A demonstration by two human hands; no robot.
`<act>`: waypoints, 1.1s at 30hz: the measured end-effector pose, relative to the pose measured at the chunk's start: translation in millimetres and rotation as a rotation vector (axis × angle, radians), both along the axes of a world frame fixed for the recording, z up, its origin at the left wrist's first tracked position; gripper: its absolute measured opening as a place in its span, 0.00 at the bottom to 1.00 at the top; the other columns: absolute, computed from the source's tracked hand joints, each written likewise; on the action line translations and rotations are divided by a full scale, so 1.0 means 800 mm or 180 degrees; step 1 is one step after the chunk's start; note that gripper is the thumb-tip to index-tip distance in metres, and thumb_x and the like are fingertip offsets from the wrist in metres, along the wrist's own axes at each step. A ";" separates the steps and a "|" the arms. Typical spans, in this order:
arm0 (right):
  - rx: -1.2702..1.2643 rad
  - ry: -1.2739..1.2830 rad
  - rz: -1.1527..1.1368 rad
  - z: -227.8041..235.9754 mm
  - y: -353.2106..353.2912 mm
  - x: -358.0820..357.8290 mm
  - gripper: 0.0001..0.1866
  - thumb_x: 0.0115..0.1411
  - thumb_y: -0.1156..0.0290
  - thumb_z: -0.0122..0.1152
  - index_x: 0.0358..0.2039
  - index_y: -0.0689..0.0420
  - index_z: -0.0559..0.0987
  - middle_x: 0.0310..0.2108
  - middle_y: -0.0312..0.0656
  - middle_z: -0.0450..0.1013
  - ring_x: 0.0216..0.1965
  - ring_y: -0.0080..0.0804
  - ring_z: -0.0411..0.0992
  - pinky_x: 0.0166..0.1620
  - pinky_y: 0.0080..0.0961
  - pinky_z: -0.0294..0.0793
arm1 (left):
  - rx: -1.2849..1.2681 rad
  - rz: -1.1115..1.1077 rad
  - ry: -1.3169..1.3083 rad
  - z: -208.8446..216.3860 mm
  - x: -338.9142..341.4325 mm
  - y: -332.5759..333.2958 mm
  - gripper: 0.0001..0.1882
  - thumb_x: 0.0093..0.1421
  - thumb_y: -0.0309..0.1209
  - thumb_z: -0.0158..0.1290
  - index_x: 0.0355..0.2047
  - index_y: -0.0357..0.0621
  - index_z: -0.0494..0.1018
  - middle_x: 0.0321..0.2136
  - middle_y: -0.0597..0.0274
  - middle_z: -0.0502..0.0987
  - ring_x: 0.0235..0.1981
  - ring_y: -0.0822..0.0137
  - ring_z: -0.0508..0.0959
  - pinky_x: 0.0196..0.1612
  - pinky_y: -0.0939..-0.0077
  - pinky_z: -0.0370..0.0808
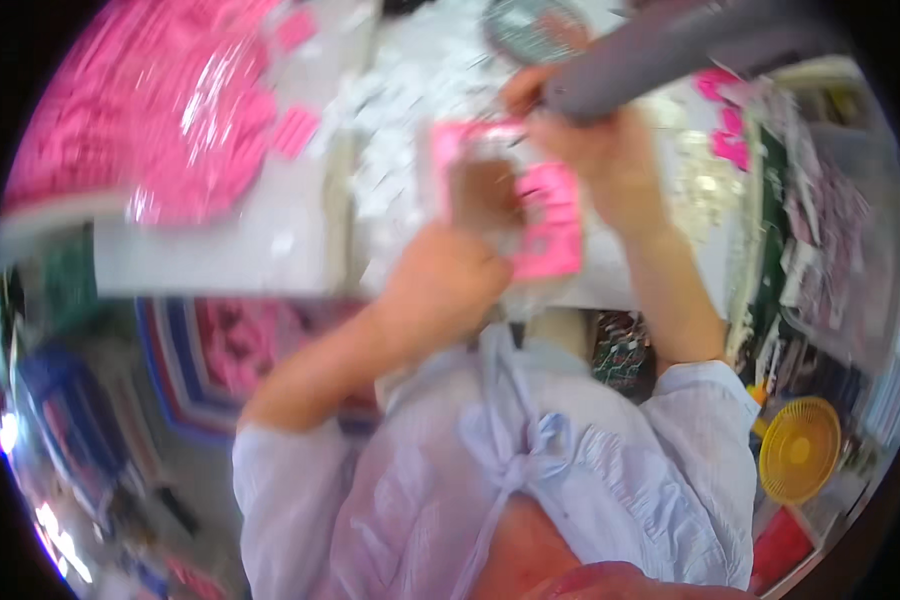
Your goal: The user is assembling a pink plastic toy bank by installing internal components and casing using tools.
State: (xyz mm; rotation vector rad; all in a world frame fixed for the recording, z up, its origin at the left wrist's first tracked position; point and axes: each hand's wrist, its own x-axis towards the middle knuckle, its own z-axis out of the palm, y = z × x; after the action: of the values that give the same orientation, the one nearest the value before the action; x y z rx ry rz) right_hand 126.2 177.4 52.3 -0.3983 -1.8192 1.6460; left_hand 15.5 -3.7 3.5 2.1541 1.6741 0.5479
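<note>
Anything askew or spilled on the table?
Mildly: one pink piece and another lie at the right edge of the pink pile, like strays. White pieces look loosely strewn, perhaps normally so. No clear damage, but blur around the left hand hides detail.

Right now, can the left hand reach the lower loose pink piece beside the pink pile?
Probably yes: nothing tall seems to stand between the left hand and that pink piece, though blur hides whether the hand holds something.

Bright light glares off clear plastic (208,105), the left hand (445,272) is blurred, and edges curve into black
</note>
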 end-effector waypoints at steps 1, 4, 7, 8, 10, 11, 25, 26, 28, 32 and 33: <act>0.0149 -0.0144 -0.0015 -0.015 -0.001 0.016 0.18 0.58 0.66 0.71 0.46 0.60 0.77 0.39 0.37 0.78 0.35 0.24 0.75 0.40 0.27 0.77 | -0.0143 0.0173 -0.0016 0.001 0.002 0.001 0.05 0.56 0.32 0.61 0.32 0.47 0.78 0.24 0.58 0.76 0.28 0.55 0.78 0.31 0.59 0.72; 0.0466 -0.1627 0.0551 -0.025 -0.007 0.042 0.29 0.57 0.68 0.66 0.60 0.57 0.72 0.36 0.40 0.80 0.33 0.29 0.77 0.40 0.29 0.78 | 0.0189 0.0722 -0.0770 0.003 -0.009 -0.009 0.05 0.60 0.25 0.59 0.37 0.41 0.79 0.28 0.53 0.79 0.27 0.54 0.80 0.30 0.65 0.75; 0.0707 -0.0604 0.0947 -0.069 -0.014 0.043 0.23 0.55 0.72 0.63 0.53 0.58 0.77 0.38 0.45 0.81 0.34 0.40 0.79 0.41 0.32 0.78 | 0.0257 0.0965 -0.1200 0.012 -0.006 0.009 0.05 0.60 0.20 0.58 0.37 0.37 0.79 0.30 0.54 0.81 0.28 0.62 0.81 0.31 0.73 0.76; 0.0797 -0.0861 0.1075 -0.062 -0.007 0.047 0.19 0.56 0.72 0.63 0.50 0.57 0.78 0.40 0.45 0.80 0.37 0.41 0.78 0.42 0.33 0.77 | 0.0217 0.1098 -0.1237 0.015 -0.005 0.012 0.05 0.60 0.20 0.58 0.36 0.36 0.79 0.30 0.55 0.82 0.28 0.65 0.82 0.31 0.75 0.76; 0.0890 -0.1315 0.1538 -0.051 -0.002 0.043 0.11 0.59 0.72 0.62 0.43 0.55 0.80 0.43 0.46 0.78 0.44 0.43 0.76 0.44 0.35 0.76 | 0.0332 0.1167 -0.1265 0.011 -0.002 0.007 0.04 0.61 0.20 0.57 0.36 0.36 0.79 0.29 0.56 0.82 0.27 0.68 0.81 0.32 0.76 0.76; 0.0890 -0.1208 0.1388 -0.054 0.000 0.045 0.10 0.58 0.72 0.63 0.41 0.57 0.81 0.40 0.46 0.78 0.41 0.43 0.77 0.43 0.35 0.76 | 0.0390 0.1214 -0.1298 0.007 0.001 0.010 0.04 0.61 0.20 0.57 0.36 0.35 0.79 0.29 0.57 0.82 0.26 0.69 0.81 0.32 0.76 0.76; 0.0598 -0.1105 0.1026 -0.068 -0.010 0.042 0.08 0.57 0.70 0.65 0.34 0.59 0.79 0.29 0.48 0.77 0.30 0.41 0.76 0.34 0.34 0.74 | -0.0423 0.1435 -0.2495 0.001 -0.013 0.011 0.07 0.66 0.23 0.56 0.42 0.33 0.79 0.28 0.64 0.81 0.27 0.78 0.77 0.30 0.82 0.74; 0.0483 -0.1076 0.1022 -0.062 -0.009 0.041 0.07 0.57 0.71 0.65 0.35 0.60 0.79 0.28 0.46 0.77 0.28 0.37 0.76 0.33 0.31 0.73 | -0.0552 0.1491 -0.2521 0.002 -0.017 0.009 0.07 0.66 0.23 0.56 0.42 0.33 0.78 0.29 0.64 0.81 0.27 0.78 0.77 0.30 0.82 0.74; 0.0003 -0.1303 0.0989 -0.061 -0.013 0.047 0.06 0.58 0.73 0.64 0.34 0.60 0.79 0.25 0.40 0.75 0.25 0.26 0.71 0.30 0.25 0.70 | -0.0858 0.1565 -0.2746 -0.003 -0.015 0.003 0.07 0.66 0.23 0.56 0.42 0.33 0.78 0.29 0.63 0.82 0.26 0.79 0.78 0.30 0.84 0.74; -0.0092 -0.1703 0.1009 -0.041 -0.018 0.045 0.05 0.58 0.74 0.64 0.32 0.62 0.78 0.22 0.35 0.73 0.22 0.18 0.67 0.27 0.20 0.66 | -0.0944 0.1708 -0.2628 0.000 -0.007 0.003 0.07 0.65 0.23 0.56 0.42 0.34 0.78 0.28 0.63 0.82 0.25 0.81 0.78 0.29 0.86 0.74; -0.0072 -0.1687 0.0976 -0.040 -0.018 0.046 0.05 0.58 0.75 0.64 0.32 0.62 0.78 0.22 0.35 0.73 0.22 0.17 0.67 0.26 0.20 0.66 | -0.0825 0.1762 -0.2643 -0.002 -0.003 0.005 0.07 0.64 0.23 0.58 0.42 0.34 0.78 0.27 0.65 0.82 0.24 0.83 0.76 0.28 0.86 0.72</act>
State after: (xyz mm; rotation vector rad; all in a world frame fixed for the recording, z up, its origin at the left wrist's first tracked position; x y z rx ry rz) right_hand 162.7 162.7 20.4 -0.6384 -2.3448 1.8944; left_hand 12.9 0.5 2.2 1.0139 1.6685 1.1081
